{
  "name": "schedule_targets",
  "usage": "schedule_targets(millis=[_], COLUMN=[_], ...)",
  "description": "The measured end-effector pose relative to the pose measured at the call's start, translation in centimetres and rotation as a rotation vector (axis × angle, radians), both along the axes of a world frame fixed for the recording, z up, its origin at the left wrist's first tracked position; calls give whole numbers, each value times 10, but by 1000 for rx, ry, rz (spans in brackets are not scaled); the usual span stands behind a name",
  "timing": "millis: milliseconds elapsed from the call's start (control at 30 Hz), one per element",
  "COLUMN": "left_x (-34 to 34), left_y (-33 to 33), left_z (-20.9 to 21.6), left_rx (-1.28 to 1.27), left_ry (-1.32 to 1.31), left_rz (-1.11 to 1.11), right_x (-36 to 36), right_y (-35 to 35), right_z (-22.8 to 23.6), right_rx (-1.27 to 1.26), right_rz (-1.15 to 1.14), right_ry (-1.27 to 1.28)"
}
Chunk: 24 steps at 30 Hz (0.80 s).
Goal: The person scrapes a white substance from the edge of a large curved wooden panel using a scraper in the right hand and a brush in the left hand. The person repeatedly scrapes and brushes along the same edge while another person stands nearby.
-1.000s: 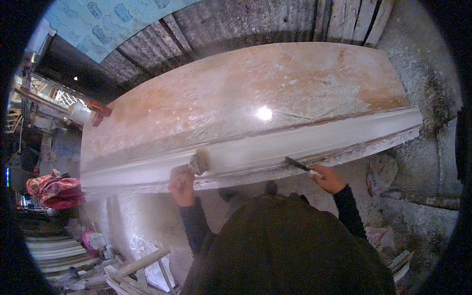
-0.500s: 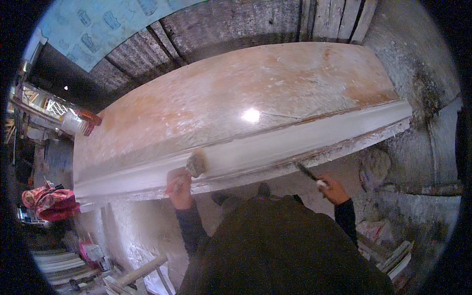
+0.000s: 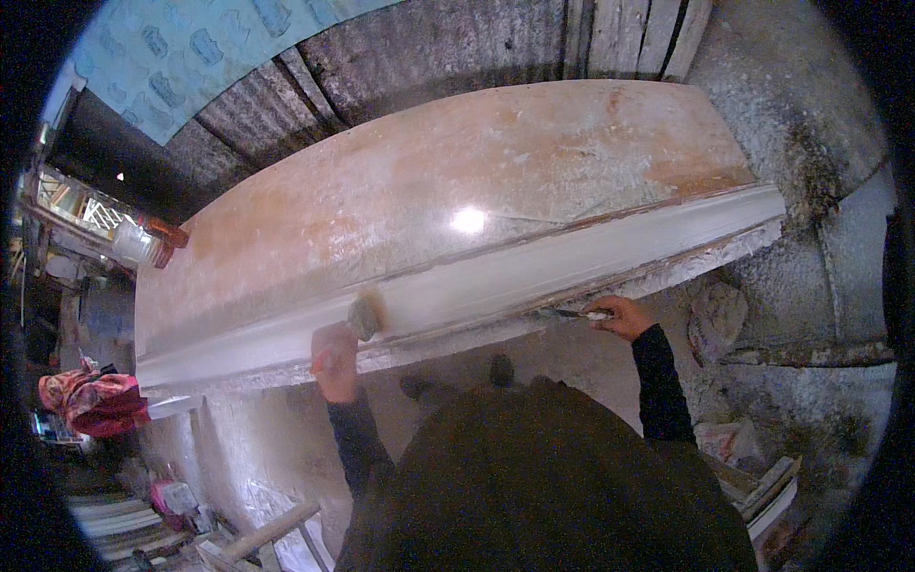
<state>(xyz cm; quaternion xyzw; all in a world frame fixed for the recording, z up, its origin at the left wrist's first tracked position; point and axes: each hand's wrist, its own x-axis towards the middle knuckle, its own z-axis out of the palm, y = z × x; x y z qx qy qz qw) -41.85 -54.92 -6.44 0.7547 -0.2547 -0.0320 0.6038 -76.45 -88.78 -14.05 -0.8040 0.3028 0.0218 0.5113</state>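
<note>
my left hand (image 3: 334, 364) is closing its fingers around the lower end of a broad-headed tool (image 3: 364, 316), which is sitting over the left part of a long white strip (image 3: 534, 262); blur is hiding whether its head is touching. my right hand (image 3: 624, 317) is gripping the pale handle of a narrow knife (image 3: 569, 313), whose dark blade is pointing left, right at the near edge of the long board (image 3: 477, 162); i cannot tell whether it is touching.

the knife is looking light and probably stiff, perhaps with a little spring towards its tip; i am judging the handle the right place to hold, with the fingers clear of the blade. the broad tool is seeming light too, maybe a bit heavier at its head, so i would be holding it low on the handle. any wet paste on either could be making it slippery.

the board is stretching from left to right, looking heavy and rigid, its far side showing patchy orange-brown. the white strip is looking smooth, perhaps soft enough to mark, while the near edge is looking rough and crusted.

beyond the board, grey corrugated sheets (image 3: 434, 52) are standing, with a blue patterned sheet (image 3: 219, 48) at far left. a red patterned cloth (image 3: 91, 400) is bunching at the left end, and a pale sack (image 3: 720, 315) is lying on the dusty floor (image 3: 791, 329) at right.
</note>
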Motion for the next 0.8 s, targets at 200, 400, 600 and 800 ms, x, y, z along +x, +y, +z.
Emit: schedule_targets(millis=[200, 400, 600, 800], left_x=[1, -18, -13, -13], left_y=[16, -6, 6, 10], left_z=[-12, 11, 5, -4], left_rx=[-76, -105, -17, -55], left_ry=[141, 221, 167, 150], left_rz=[-27, 39, 57, 64], right_x=[-25, 14, 31, 48], right_y=[-24, -7, 21, 32], right_z=[8, -27, 40, 24], right_rx=[-103, -231, -80, -318], right_rz=[15, 147, 75, 181], right_ry=[3, -110, 32, 18])
